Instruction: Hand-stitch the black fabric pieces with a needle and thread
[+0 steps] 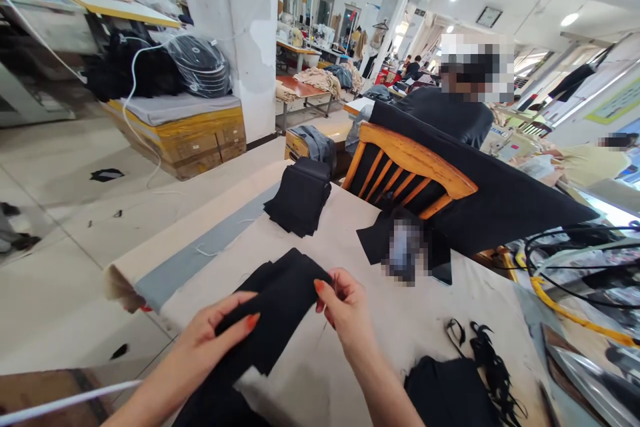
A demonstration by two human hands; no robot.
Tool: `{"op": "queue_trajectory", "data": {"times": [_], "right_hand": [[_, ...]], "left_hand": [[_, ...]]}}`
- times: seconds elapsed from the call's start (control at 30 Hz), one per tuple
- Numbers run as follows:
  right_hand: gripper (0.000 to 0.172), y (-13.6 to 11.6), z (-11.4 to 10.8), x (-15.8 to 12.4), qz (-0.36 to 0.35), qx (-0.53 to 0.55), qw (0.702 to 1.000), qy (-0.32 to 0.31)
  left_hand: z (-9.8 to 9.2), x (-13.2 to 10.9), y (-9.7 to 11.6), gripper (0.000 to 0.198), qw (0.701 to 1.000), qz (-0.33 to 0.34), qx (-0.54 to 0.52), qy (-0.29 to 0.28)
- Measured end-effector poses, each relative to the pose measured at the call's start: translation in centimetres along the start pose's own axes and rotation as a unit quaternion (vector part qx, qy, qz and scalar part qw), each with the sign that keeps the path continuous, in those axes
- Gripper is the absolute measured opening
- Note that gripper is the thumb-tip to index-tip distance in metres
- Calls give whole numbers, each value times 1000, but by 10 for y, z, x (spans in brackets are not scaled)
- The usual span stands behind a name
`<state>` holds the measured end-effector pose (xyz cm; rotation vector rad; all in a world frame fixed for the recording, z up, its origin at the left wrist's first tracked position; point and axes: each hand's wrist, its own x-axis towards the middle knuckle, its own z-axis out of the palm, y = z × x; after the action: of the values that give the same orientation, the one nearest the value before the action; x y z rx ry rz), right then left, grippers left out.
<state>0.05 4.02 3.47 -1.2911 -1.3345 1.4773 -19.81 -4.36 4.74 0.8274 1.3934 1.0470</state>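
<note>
Head view: left hand [209, 335] and right hand [346, 305] grip black cloth [277, 303]; black stack [299, 201] beyond, wooden chair [423, 161] behind

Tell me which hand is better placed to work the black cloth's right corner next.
Probably the right hand: it is at that corner of the black cloth, while the left hand holds the cloth nearer its left edge, thumb on top.
</note>
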Motion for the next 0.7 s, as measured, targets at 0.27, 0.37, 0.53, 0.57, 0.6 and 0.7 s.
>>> {"op": "queue_trajectory", "data": {"times": [0.27, 0.37, 0.53, 0.57, 0.6, 0.7], "right_hand": [[29, 32, 17, 48, 38, -85, 995, 33], [29, 34, 17, 47, 28, -85, 995, 42], [31, 22, 22, 37, -13, -68, 997, 28], [31, 20, 23, 36, -17, -70, 997, 24], [32, 20, 24, 37, -19, -75, 997, 24], [30, 23, 23, 42, -15, -110, 993, 36]], "left_hand": [[-28, 48, -22, 54, 988, -4, 117, 103], [-22, 39, -34, 67, 993, -14, 58, 101], [-16, 20, -36, 69, 992, 18, 23, 120], [-17, 19, -37, 66, 993, 33, 35, 112], [-19, 19, -38, 61, 990, 57, 74, 106], [-27, 23, -45, 46, 939, 156, 286, 113]]}}
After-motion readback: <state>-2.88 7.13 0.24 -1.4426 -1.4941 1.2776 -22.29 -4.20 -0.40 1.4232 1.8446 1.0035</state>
